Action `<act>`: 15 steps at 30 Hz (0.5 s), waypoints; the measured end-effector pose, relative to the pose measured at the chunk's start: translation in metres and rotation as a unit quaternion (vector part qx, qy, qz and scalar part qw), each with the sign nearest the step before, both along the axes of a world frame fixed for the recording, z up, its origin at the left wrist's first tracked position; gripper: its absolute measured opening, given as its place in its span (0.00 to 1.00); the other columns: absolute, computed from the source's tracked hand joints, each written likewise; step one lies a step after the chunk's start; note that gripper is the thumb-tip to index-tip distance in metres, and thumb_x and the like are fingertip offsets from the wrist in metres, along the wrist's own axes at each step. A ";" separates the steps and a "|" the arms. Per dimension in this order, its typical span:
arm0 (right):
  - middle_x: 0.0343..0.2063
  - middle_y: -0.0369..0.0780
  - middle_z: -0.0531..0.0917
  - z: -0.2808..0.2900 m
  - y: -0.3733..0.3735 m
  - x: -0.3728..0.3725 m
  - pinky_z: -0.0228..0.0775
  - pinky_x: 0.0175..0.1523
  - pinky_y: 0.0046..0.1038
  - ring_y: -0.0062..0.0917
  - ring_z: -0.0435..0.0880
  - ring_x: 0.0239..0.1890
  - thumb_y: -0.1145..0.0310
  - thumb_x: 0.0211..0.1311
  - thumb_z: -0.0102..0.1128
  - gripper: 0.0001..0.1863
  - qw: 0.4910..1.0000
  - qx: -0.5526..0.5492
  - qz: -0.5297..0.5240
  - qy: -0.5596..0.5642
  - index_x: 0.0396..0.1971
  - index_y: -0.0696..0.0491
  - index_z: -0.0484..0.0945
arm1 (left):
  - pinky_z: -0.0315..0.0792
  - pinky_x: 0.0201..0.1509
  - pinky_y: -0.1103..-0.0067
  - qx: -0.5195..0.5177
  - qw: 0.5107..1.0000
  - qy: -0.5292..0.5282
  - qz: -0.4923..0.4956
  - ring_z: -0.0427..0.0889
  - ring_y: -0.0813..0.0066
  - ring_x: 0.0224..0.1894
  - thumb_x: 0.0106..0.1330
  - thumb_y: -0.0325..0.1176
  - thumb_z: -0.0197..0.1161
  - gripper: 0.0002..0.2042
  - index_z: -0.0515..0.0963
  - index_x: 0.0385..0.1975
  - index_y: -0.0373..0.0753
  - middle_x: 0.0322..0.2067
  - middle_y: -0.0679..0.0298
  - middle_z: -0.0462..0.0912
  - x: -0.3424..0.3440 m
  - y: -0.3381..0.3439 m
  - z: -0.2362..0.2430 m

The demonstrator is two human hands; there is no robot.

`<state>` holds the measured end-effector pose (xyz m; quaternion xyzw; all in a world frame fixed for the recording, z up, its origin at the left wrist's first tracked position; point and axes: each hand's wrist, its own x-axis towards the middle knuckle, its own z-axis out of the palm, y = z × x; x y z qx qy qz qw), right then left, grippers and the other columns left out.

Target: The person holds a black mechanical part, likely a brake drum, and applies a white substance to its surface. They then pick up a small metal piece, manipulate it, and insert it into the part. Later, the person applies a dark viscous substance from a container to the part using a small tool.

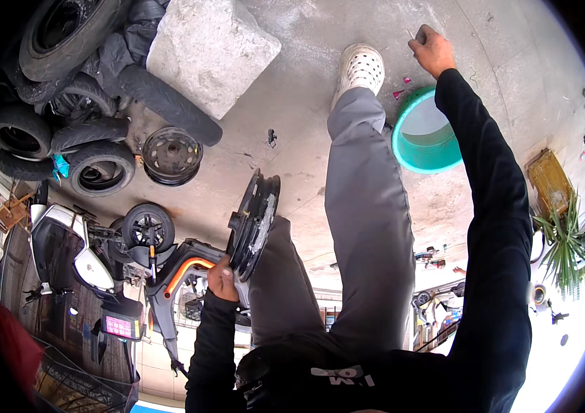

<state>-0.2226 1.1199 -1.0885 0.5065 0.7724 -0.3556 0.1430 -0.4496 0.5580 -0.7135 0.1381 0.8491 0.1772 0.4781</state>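
Note:
My left hand [222,281] grips the lower part of a black wheel rim [252,224], held on edge beside my left leg, with pale grey patches along its side. My right hand [431,49] is stretched out above and beyond a turquoise plastic basin [402,144], its fingers curled together; whatever they hold, if anything, is too small to make out. The basin holds pale liquid and is partly hidden by my right sleeve. My white perforated clog [362,67] rests on the concrete floor [292,158], left of the basin.
Tyres [99,168] are piled at upper left beside a pale stone block [206,55] and a dark steel rim [172,155]. Scooters [72,244] stand at lower left. A plant [557,248] and a rusty yellow box [547,179] are at right. Small bits [272,138] lie on the floor.

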 end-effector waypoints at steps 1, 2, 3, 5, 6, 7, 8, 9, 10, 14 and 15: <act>0.26 0.50 0.83 0.041 -0.028 0.002 0.76 0.42 0.42 0.49 0.84 0.34 0.64 0.55 0.65 0.12 0.999 -0.030 0.019 0.036 0.31 0.56 0.76 | 0.61 0.25 0.69 -0.001 0.999 -0.032 0.002 0.71 0.69 0.19 0.78 0.55 0.45 0.31 0.79 0.41 0.26 0.17 0.57 0.69 -0.007 -0.014 0.000; 0.25 0.49 0.82 0.087 -0.058 0.008 0.75 0.40 0.39 0.45 0.84 0.32 0.69 0.54 0.65 0.10 0.996 -0.057 0.022 0.057 0.32 0.57 0.75 | 0.60 0.25 0.69 -0.005 1.000 -0.013 -0.009 0.69 0.67 0.18 0.78 0.55 0.45 0.30 0.78 0.37 0.27 0.16 0.57 0.66 -0.010 -0.027 0.004; 0.26 0.48 0.81 0.136 -0.092 0.017 0.75 0.39 0.37 0.43 0.83 0.30 0.73 0.54 0.65 0.11 0.989 -0.096 0.001 0.113 0.36 0.57 0.75 | 0.59 0.25 0.70 -0.005 1.000 0.007 -0.020 0.67 0.65 0.18 0.78 0.55 0.45 0.30 0.77 0.33 0.29 0.15 0.58 0.64 -0.014 -0.042 0.006; 0.27 0.38 0.81 0.223 -0.168 0.052 0.73 0.36 0.26 0.22 0.81 0.28 0.80 0.60 0.62 0.11 0.970 -0.180 -0.097 0.130 0.42 0.58 0.74 | 0.62 0.26 0.66 -0.005 0.998 -0.004 -0.068 0.69 0.56 0.18 0.77 0.54 0.48 0.28 0.70 0.25 0.32 0.16 0.52 0.65 -0.033 -0.087 0.009; 0.28 0.37 0.81 0.275 -0.209 0.066 0.73 0.36 0.24 0.19 0.80 0.30 0.81 0.62 0.61 0.10 0.959 -0.193 -0.148 0.145 0.43 0.58 0.74 | 0.64 0.27 0.64 0.001 0.996 0.018 -0.084 0.70 0.55 0.19 0.77 0.54 0.49 0.27 0.72 0.26 0.32 0.16 0.50 0.66 -0.039 -0.114 0.008; 0.30 0.35 0.81 0.323 -0.251 0.081 0.73 0.36 0.22 0.15 0.80 0.31 0.81 0.64 0.60 0.09 0.944 -0.210 -0.201 0.157 0.43 0.58 0.74 | 0.65 0.28 0.63 0.002 0.994 0.036 -0.100 0.71 0.53 0.20 0.77 0.54 0.50 0.27 0.73 0.27 0.32 0.16 0.49 0.68 -0.042 -0.145 0.004; 0.31 0.36 0.81 0.365 -0.295 0.096 0.74 0.37 0.22 0.16 0.81 0.31 0.81 0.65 0.60 0.10 0.936 -0.202 -0.230 0.175 0.44 0.58 0.74 | 0.66 0.29 0.62 0.020 0.993 0.059 -0.096 0.73 0.52 0.20 0.76 0.53 0.52 0.26 0.76 0.29 0.32 0.17 0.48 0.70 -0.045 -0.180 -0.010; 0.32 0.36 0.81 0.405 -0.341 0.110 0.75 0.38 0.22 0.17 0.82 0.32 0.81 0.66 0.59 0.10 0.927 -0.201 -0.258 0.183 0.46 0.58 0.74 | 0.67 0.29 0.64 0.045 0.994 0.082 -0.059 0.73 0.56 0.20 0.75 0.53 0.55 0.26 0.77 0.29 0.31 0.18 0.47 0.71 -0.045 -0.211 -0.025; 0.34 0.37 0.82 0.438 -0.386 0.118 0.77 0.40 0.23 0.19 0.83 0.33 0.81 0.67 0.59 0.10 0.915 -0.200 -0.283 0.205 0.46 0.59 0.75 | 0.68 0.29 0.64 0.067 0.993 0.086 -0.050 0.71 0.60 0.20 0.74 0.52 0.58 0.26 0.78 0.29 0.30 0.18 0.46 0.72 -0.049 -0.232 -0.039; 0.37 0.39 0.83 0.472 -0.512 0.092 0.78 0.45 0.24 0.20 0.84 0.37 0.80 0.69 0.61 0.17 0.921 -0.174 -0.252 0.240 0.56 0.62 0.76 | 0.74 0.38 0.64 0.043 0.993 0.107 0.011 0.83 0.51 0.29 0.73 0.59 0.57 0.31 0.83 0.34 0.28 0.24 0.41 0.81 -0.072 -0.334 -0.143; 0.37 0.40 0.84 0.461 -0.532 0.079 0.78 0.46 0.25 0.21 0.85 0.38 0.80 0.69 0.61 0.16 0.910 -0.178 -0.261 0.270 0.56 0.63 0.77 | 0.74 0.39 0.65 0.045 0.992 0.119 0.003 0.83 0.56 0.30 0.73 0.59 0.57 0.31 0.83 0.36 0.27 0.25 0.43 0.82 -0.074 -0.357 -0.168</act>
